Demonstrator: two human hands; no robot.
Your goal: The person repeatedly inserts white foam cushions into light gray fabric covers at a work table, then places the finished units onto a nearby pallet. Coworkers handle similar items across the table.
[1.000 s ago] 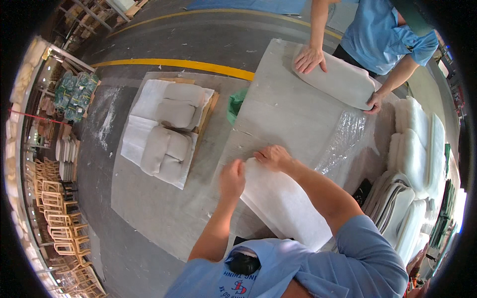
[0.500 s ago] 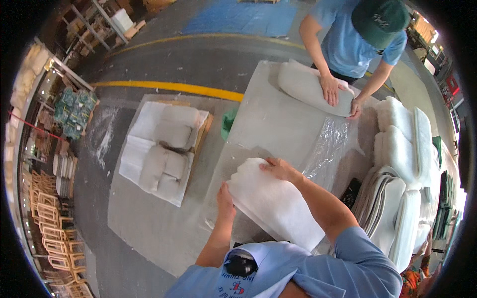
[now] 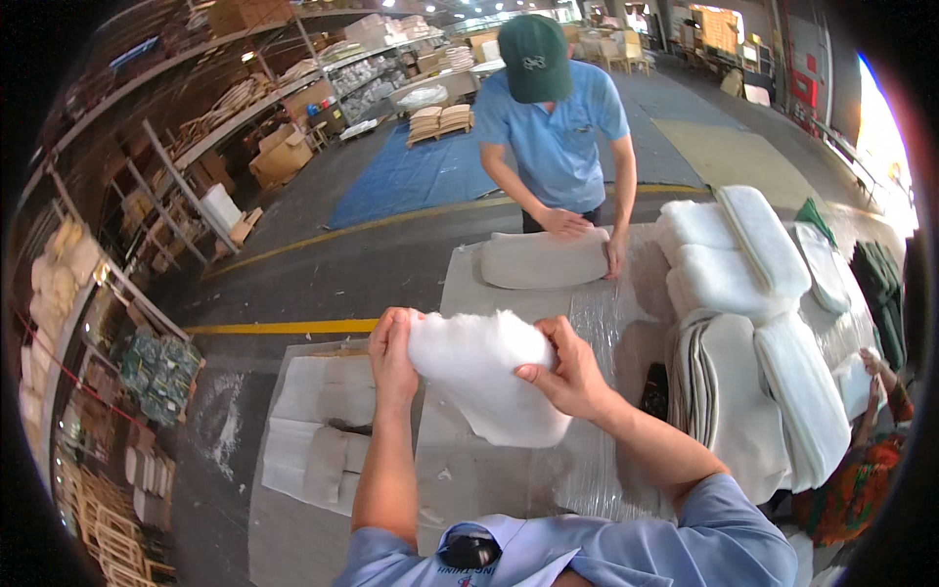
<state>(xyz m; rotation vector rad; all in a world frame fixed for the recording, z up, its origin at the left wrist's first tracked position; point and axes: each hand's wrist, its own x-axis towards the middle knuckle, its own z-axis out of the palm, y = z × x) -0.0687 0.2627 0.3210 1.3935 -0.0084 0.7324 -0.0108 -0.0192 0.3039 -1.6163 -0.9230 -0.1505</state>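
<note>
A thick white piece of fluffy padding (image 3: 489, 386) hangs in front of me, lifted above the table. My left hand (image 3: 394, 354) grips its upper left corner, fingers closed around the edge. At the opposite corner my right hand (image 3: 569, 372) pinches it, thumb on the near face. Its top edge looks uneven and fuzzy, while the lower end droops toward the table (image 3: 455, 479). Across the table a co-worker in a blue shirt presses both hands on a light grey cushion cover (image 3: 538, 261).
Stacks of white padding (image 3: 729, 259) and grey cushion covers (image 3: 743, 391) stand on the right. Clear plastic film (image 3: 592, 338) lies on the table. Left of it, a low platform bears grey covers (image 3: 328, 460). Another person's hand (image 3: 871, 364) shows at the far right.
Both my hands have raised the padding off the table and tilted it upright. My view has swung up toward the room. The co-worker still handles the grey cover.
</note>
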